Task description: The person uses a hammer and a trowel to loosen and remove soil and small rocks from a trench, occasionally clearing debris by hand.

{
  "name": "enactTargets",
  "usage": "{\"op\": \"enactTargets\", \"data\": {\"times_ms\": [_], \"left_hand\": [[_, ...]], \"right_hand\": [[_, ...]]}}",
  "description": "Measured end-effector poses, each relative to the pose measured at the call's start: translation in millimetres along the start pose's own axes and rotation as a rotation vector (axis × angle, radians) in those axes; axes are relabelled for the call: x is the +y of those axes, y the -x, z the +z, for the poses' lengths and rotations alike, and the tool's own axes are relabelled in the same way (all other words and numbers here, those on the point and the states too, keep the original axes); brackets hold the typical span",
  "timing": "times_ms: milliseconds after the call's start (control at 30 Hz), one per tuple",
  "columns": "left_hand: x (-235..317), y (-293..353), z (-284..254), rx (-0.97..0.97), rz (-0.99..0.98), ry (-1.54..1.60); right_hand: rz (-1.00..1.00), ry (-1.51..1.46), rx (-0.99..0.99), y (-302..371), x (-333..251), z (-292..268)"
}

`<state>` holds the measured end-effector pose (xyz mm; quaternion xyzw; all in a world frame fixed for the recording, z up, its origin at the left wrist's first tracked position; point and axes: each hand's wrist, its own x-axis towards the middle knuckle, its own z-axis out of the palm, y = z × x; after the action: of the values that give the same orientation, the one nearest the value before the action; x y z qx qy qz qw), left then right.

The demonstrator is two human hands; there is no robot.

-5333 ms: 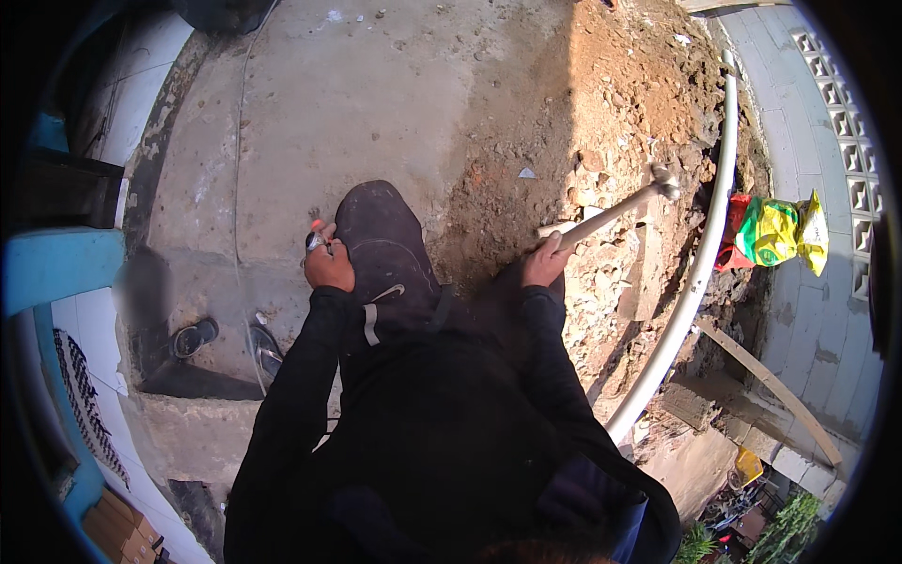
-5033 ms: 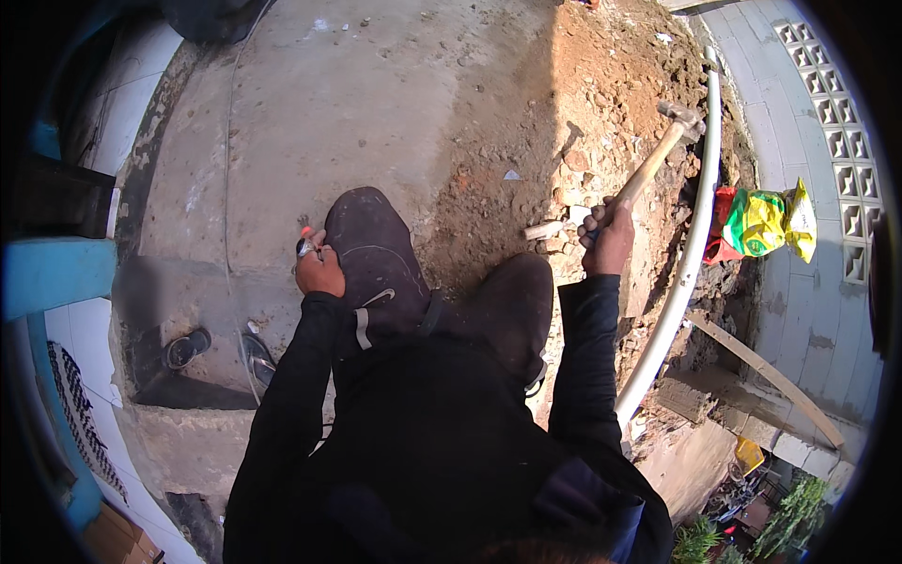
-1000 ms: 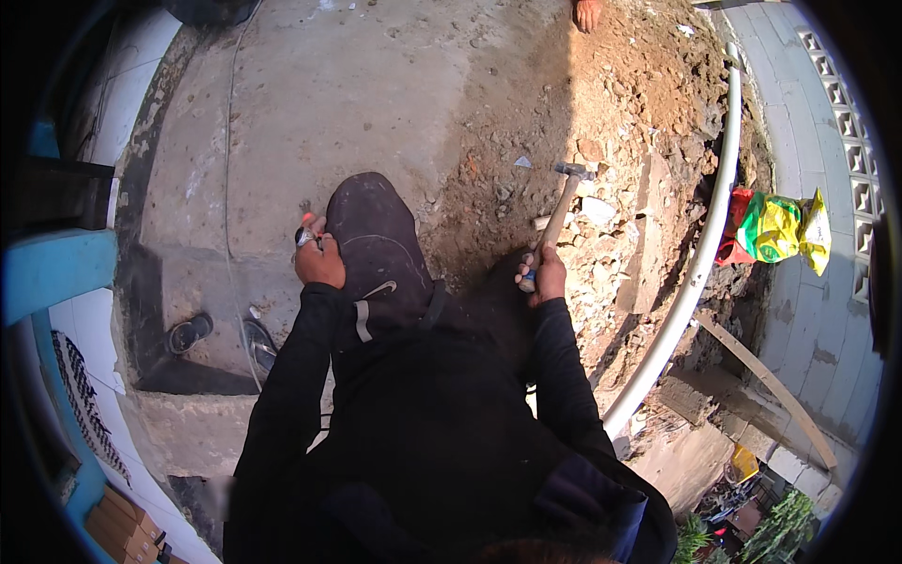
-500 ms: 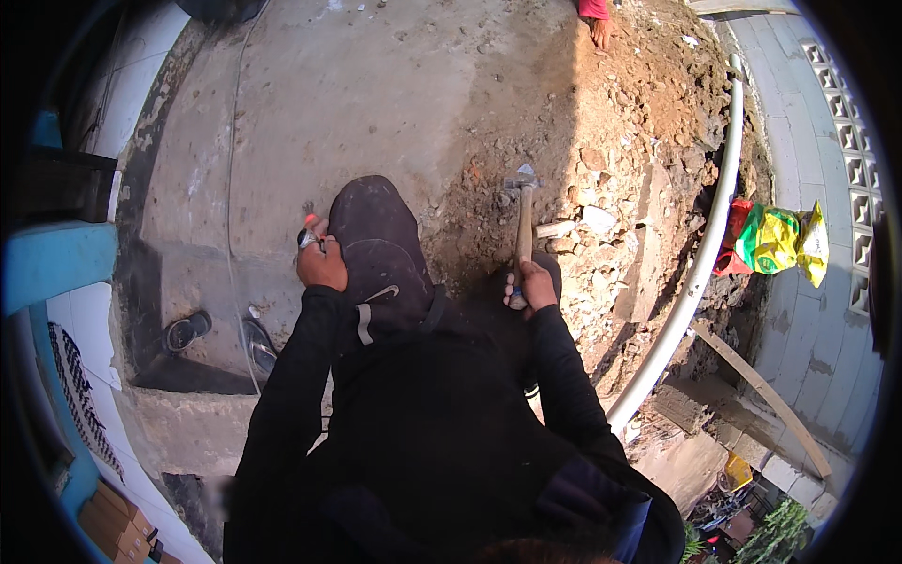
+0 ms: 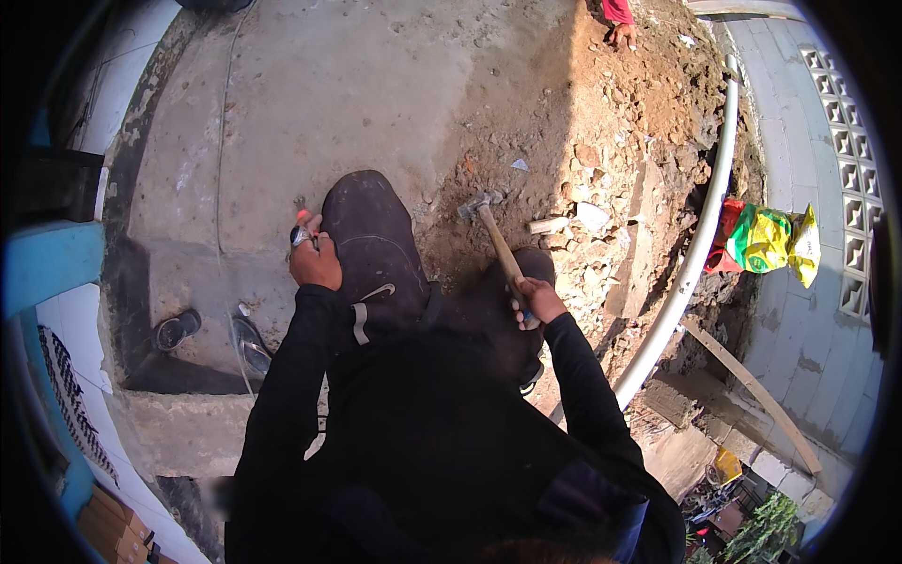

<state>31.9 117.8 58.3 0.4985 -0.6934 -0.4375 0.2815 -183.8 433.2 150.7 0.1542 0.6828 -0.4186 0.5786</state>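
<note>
- Hammer [image 5: 500, 242] lies across the gap in front of the right knee [image 5: 534, 267], head up and left over loose dirt. Whether the head touches ground: can't tell.
- Right hand [image 5: 538, 301] has its fingers wrapped round the handle near the blue-marked butt. Low grip leaves most of the handle free, probably for reach and swing.
- Right forearm comes in beside the right thigh; elbow looks bent, so the head angles inward rather than straight ahead.
- Left hand [image 5: 317, 260] is at the outer side of the left knee [image 5: 369, 221], fingers curled on a small dark-and-silver piece [image 5: 299, 235]. Red-orange spot shows just past the fingertips. Kind of piece: can't tell. Knee likely steadies that hand.
- Pale chunk [image 5: 548, 226] sits right of the hammer head, apart from it, among rubble [image 5: 601, 174].
- Pipe [image 5: 691, 293] runs along the far side of the rubble, bowed by the lens. Bag [image 5: 766, 240], red-green-yellow, sits just beyond it, seemingly set off the dirt side.
- Another person's hand [image 5: 622, 36], red sleeve, is down at the dirt up top, well apart from the hammer.
- Sandals [image 5: 176, 330] lie lower left on concrete, away from rubble.
</note>
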Motion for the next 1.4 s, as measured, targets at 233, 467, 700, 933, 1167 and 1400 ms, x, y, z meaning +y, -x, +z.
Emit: {"op": "enactTargets", "data": {"times_ms": [233, 467, 700, 933, 1167, 1400], "left_hand": [[0, 0, -6, -0.081, -0.029, -0.154], [28, -1, -5, -0.078, -0.044, -0.163], [9, 2, -8, -0.051, 0.014, -0.185], [-7, -2, 4, 0.031, 0.093, -0.177], [-45, -43, -43, -0.397, -0.92, 0.692], [-13, -36, -48, -0.357, -0.591, 0.394]], "right_hand": [[-0.73, 0.174, 0.479, -58, -58, -6], [-0.459, 1.022, 0.598, -182, 7, -96], [0.015, 0.152, 0.253, -52, -49, -46], [-0.507, 0.605, 0.755, -156, -22, -81], [-0.069, 0.097, 0.137, -65, -15, -14], [-0.338, -0.324, -0.315, -101, -37, 89]]}}
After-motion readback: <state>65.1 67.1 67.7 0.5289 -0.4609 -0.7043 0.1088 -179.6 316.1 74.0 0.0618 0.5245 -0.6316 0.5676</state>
